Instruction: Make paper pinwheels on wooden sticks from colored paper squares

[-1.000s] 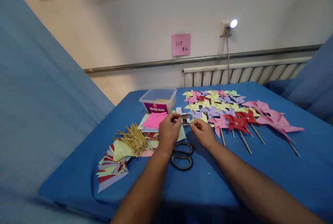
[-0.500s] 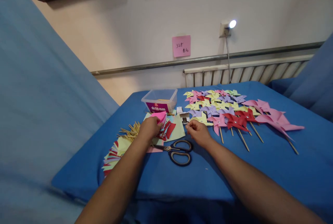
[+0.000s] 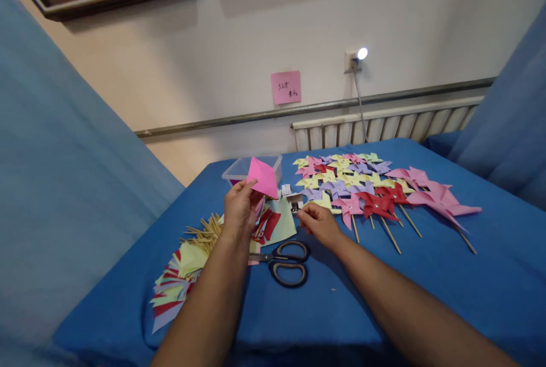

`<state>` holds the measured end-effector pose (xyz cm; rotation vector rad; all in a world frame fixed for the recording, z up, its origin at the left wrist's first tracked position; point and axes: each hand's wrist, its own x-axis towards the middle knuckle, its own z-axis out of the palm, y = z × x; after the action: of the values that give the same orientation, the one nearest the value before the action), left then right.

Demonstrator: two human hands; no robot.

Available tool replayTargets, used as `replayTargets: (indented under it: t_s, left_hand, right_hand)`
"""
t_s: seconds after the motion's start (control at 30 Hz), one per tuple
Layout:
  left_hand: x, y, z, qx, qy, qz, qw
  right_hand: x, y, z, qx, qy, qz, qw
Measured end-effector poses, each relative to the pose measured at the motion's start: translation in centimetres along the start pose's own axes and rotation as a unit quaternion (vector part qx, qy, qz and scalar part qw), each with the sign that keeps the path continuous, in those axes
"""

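left hand (image 3: 239, 210) pinching flat pink paper square (image 3: 262, 176) at its lower edge, right hand (image 3: 318, 222) curled closed, black-handled scissors (image 3: 285, 258) near, blue cloth (image 3: 426, 287)

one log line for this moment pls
left hand: holds pink paper up | right hand: curled on table, near scissors | pinwheels: laid out beyond it

- I'm seeing the pink paper square (image 3: 263, 178) being held up off the table, tilted corner-up like a diamond.
- My left hand (image 3: 239, 210) is pinching its lower-left corner; it's overlapping the clear tub (image 3: 234, 170) behind.
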<state>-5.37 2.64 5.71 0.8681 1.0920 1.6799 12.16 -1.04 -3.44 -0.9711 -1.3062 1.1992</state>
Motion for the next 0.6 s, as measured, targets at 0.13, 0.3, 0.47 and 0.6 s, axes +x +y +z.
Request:
replayTargets:
  t_s: [0.13, 0.3, 0.47, 0.6]
  left_hand:
    - [-0.8, -2.4, 2.4, -0.094, -0.087, -0.076, 0.989]
    - [-1.1, -5.2, 2.6, -0.038, -0.101, -0.071, 0.992]
    - [-2.3, -5.3, 2.1, 0.151, -0.132, 0.104, 0.974]
    - [-3.3, -4.2, 1.9, 0.276, -0.229, 0.233, 0.904]
  right_hand:
    - [0.7, -0.7, -1.3, 0.050, 0.040, -0.002, 0.998]
    - [1.5, -0.6, -2.2, 0.119, 0.103, 0.018, 0.987]
    - [1.6, -1.1, -2.4, 0.208, 0.028, 0.104, 0.972]
    - [1.5, -2.0, -3.5, 0.246, 0.021, 0.128, 0.961]
